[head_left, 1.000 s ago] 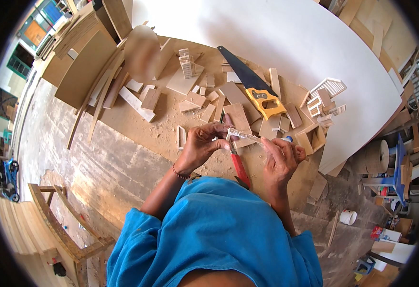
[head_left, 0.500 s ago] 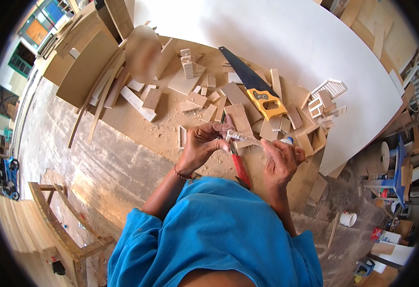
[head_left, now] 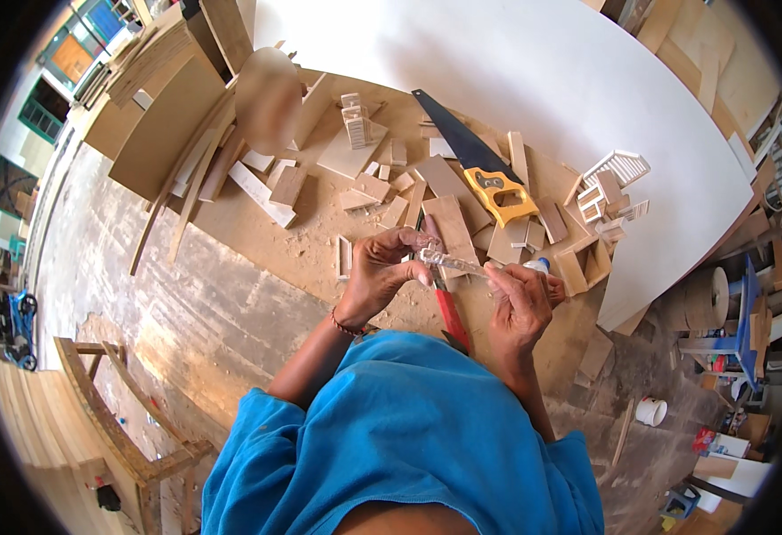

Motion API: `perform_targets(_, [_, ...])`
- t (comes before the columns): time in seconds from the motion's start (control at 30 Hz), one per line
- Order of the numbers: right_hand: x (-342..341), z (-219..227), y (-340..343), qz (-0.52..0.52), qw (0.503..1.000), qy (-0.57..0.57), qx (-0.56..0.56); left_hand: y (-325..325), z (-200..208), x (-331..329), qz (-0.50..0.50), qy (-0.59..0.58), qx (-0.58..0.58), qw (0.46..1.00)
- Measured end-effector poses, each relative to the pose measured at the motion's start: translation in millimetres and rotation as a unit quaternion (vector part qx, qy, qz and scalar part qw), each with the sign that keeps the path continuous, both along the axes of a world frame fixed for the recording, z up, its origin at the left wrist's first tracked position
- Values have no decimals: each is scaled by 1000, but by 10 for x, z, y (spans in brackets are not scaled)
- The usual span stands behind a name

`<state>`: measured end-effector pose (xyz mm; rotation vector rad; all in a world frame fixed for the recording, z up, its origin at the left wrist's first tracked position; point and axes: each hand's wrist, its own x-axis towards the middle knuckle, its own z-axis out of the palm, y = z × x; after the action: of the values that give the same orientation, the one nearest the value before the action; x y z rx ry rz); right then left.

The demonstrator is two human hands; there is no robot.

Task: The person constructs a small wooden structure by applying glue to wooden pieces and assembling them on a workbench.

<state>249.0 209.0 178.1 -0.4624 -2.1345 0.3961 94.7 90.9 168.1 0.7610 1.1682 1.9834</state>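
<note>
Above the workboard, my left hand (head_left: 378, 275) has its thumb and fingers curled in a pinch round a small pale piece, mostly hidden by the fingers. Between the fingers of my right hand (head_left: 523, 303) is a thin pale stick (head_left: 459, 262); its whitish, uneven tip reaches the left hand's fingertips. A blue-capped container (head_left: 540, 264) shows just behind the right hand; I cannot tell whether the hand touches it. Below both hands lies a tool with a red handle (head_left: 450, 314), partly covered by my shirt. A small rectangular wooden frame (head_left: 344, 257) rests beside my left hand.
A handsaw with a yellow handle (head_left: 501, 198) lies across scattered wood blocks (head_left: 449, 223). Small slatted pieces (head_left: 618, 169) stand at the right, with a stacked slatted piece (head_left: 354, 120) farther back. Long boards (head_left: 164, 129) lean at left; a white panel (head_left: 534, 62) rises behind.
The pale stick has turned slightly, its tip now lower between my left fingertips. Both hands stay almost in place; the view has shifted very slightly.
</note>
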Motion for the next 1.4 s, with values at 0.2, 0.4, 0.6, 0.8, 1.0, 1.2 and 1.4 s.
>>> perform_targets(0.2, [-49,1,-27,-12,1000,25,3,4,-29,12,21,4,34,999])
perform_targets(0.4, [27,56,-28,-6,998,34,56,15,-104,21,48,6,68,997])
perform_targets(0.6, [70,0,25,-17,998,55,29,-9,-20,67,51,10,58,997])
perform_targets(0.8, [19,79,9,-1,999,19,43,-22,-1,72,47,19,45,998])
perform_targets(1.0, [86,68,1,6,998,-14,56,-23,-102,20,80,14,67,994])
perform_targets(1.2, [11,90,-75,19,997,50,-54,-14,9,84,69,-2,81,994])
perform_targets(1.4, [-125,5,-187,96,978,93,-163,51,-15,123,84,38,79,993])
